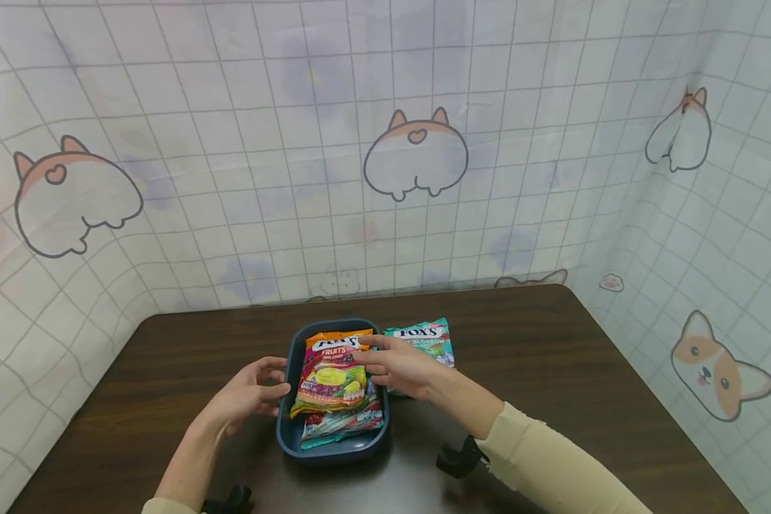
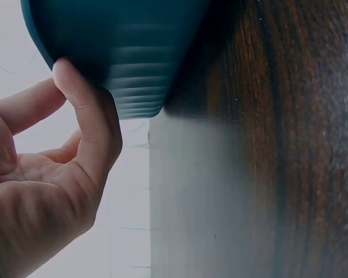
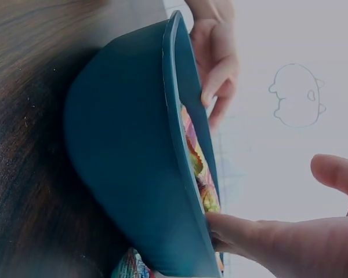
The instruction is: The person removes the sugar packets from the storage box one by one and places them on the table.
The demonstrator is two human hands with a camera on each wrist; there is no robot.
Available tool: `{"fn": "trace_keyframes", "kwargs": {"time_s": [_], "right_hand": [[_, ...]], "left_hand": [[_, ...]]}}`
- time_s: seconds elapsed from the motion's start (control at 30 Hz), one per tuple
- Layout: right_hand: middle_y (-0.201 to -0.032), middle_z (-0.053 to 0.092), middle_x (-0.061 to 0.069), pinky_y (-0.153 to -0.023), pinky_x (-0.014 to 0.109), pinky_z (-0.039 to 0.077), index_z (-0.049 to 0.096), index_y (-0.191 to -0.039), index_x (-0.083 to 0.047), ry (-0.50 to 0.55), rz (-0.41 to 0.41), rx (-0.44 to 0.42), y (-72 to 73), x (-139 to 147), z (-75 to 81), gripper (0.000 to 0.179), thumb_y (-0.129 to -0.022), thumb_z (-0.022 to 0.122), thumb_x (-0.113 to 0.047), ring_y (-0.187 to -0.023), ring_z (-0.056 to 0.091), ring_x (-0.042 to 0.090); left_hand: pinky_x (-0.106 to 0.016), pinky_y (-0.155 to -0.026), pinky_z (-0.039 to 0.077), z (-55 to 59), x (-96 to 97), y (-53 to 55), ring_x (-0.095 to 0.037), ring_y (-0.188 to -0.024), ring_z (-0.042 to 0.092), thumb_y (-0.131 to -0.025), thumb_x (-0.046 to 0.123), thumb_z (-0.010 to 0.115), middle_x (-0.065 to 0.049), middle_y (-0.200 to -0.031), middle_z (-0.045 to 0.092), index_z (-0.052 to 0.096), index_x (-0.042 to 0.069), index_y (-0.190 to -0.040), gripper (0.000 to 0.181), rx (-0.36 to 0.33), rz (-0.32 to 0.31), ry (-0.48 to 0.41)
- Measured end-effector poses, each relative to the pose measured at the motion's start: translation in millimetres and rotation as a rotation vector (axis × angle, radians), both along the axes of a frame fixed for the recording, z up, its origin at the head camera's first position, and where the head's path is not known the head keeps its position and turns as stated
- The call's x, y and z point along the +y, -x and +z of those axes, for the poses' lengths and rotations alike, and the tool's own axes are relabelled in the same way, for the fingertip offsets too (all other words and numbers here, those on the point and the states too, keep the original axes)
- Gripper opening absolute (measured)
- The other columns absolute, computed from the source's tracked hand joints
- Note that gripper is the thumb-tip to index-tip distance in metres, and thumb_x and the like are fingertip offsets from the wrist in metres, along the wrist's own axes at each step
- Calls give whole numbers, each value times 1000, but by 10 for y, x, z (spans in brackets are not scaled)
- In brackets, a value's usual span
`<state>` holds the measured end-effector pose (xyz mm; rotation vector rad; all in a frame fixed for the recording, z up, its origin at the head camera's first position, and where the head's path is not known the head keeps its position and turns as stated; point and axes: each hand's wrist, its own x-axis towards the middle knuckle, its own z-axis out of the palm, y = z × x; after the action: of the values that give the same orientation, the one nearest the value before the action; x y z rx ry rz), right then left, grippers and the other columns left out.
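Observation:
A dark blue plastic basket [image 1: 334,455] stands on the table with candy bags inside. On top lies an orange and red Fox's Fruits candy bag [image 1: 330,364], over a teal and red candy bag [image 1: 343,425]. My left hand [image 1: 252,389] is at the basket's left side with loosely bent fingers; in the left wrist view a fingertip [image 2: 64,69] is right at the rim. My right hand [image 1: 401,365] reaches over the right rim, fingers extended above the upper bag. In the right wrist view its thumb [image 3: 238,229] overlaps the rim. Neither hand grips a bag.
A green Fox's Blossom candy bag [image 1: 433,341] lies right of the basket, partly behind my right hand. The dark wooden table [image 1: 552,400] ends at a white gridded cloth backdrop [image 1: 417,235] with cartoon dogs. Black wrist mounts [image 1: 459,457] sit under both forearms.

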<state>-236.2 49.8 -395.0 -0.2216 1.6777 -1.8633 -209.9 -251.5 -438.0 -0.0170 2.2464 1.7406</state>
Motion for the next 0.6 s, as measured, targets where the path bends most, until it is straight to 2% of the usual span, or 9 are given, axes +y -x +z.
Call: {"fn": "trace_keyframes", "kwargs": {"time_s": [0.2,0.4,0.6], "right_hand": [[-150,47,22,-108,57,41,43,-150,2,-11,-53,21,-6,-29,-20,54,-104,62,-20,-138,44,43],[-151,46,19,-106,59,42,49,-146,1,-10,-73,17,-1,-64,-24,49,-104,63,-20,-140,42,41],[-148,49,18,-102,59,46,50,-145,-2,-20,-57,13,12,-66,-54,48,-104,63,-22,-138,44,41]], "left_hand": [[-38,-73,59,-6,-2,-18,-26,-92,59,-101,5,64,-22,-122,50,37,-7,-147,54,-3,-15,-12],[-39,-75,59,11,-18,-9,-27,-95,60,-101,6,64,-22,-123,50,37,-6,-148,55,3,-21,1],[-40,-78,59,-5,-2,-1,-29,-97,59,-101,8,66,-23,-128,49,37,-4,-149,57,-7,-9,16]]}}
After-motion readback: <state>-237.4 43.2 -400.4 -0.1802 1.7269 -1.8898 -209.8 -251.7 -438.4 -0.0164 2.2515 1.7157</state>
